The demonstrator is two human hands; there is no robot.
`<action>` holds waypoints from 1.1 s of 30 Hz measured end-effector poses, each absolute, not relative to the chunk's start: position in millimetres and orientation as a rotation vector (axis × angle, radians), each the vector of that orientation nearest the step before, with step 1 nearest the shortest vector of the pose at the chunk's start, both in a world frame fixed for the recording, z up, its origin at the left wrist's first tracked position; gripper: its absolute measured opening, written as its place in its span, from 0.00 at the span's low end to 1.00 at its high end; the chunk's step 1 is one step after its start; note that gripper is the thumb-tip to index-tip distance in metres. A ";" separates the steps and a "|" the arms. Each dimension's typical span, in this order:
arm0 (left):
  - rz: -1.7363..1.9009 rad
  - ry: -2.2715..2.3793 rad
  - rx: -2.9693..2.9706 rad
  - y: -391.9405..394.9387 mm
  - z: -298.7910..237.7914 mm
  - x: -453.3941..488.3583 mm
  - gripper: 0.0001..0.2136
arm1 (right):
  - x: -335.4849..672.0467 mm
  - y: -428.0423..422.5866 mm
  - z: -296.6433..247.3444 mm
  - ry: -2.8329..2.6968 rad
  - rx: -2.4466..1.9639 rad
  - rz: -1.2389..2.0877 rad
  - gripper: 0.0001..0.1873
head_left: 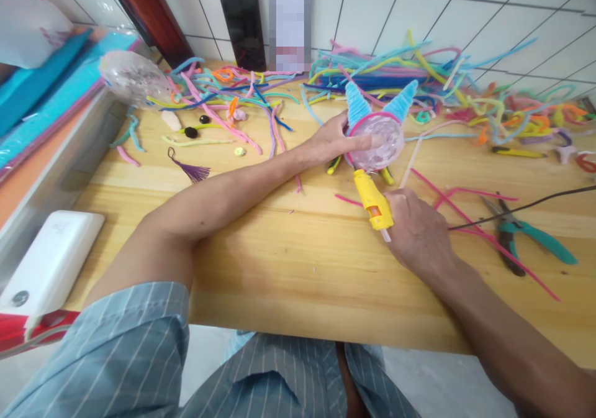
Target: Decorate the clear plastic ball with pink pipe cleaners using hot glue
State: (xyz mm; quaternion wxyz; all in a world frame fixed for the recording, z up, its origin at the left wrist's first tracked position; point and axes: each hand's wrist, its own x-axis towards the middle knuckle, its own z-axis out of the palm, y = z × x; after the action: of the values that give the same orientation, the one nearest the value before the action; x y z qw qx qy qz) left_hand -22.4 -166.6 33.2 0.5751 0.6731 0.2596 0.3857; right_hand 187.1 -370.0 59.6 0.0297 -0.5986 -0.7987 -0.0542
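My left hand (333, 140) grips a clear plastic ball (378, 146) ringed with a pink pipe cleaner and topped by two blue fuzzy cones. Its fingers wrap the ball's left side and front. My right hand (416, 231) is closed on a yellow glue gun (371, 202), whose nozzle points up at the underside of the ball. The gun's black cord (521, 208) runs off to the right. Both rest over a light wooden table (288, 263).
A heap of coloured pipe cleaners (419, 86) covers the table's back. Teal-handled pliers (531, 235) and long pink pipe cleaners (470, 222) lie right of my right hand. A purple tassel (193, 169), small beads, another clear ball (133, 77) and a white power bank (49, 263) sit left.
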 end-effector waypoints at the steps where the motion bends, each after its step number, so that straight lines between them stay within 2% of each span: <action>1: 0.905 0.605 1.582 -166.7 33.3 -22.6 0.37 | 186.8 -370.0 60.3 -2.467 -1.845 -0.164 0.11; 12: 0.906 0.602 1.592 -165.6 33.2 -22.0 0.41 | 188.2 -369.1 58.3 -2.449 -1.826 -0.137 0.09; 19: 0.922 0.587 1.584 -167.1 32.7 -21.8 0.40 | 188.1 -369.9 57.2 -2.458 -1.826 -0.162 0.15; 23: 0.916 0.601 1.586 -166.2 32.7 -21.7 0.41 | 185.6 -368.5 61.3 -2.471 -1.868 -0.134 0.12; 33: 0.910 0.585 1.581 -166.3 32.4 -22.5 0.40 | 188.4 -371.2 56.0 -2.444 -1.841 -0.178 0.15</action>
State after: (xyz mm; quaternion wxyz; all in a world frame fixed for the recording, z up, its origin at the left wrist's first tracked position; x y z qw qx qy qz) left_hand -22.5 -166.3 32.4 0.5754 0.6749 0.2498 0.3886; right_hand 188.4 -371.2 56.0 0.0383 -0.6004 -0.7967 -0.0579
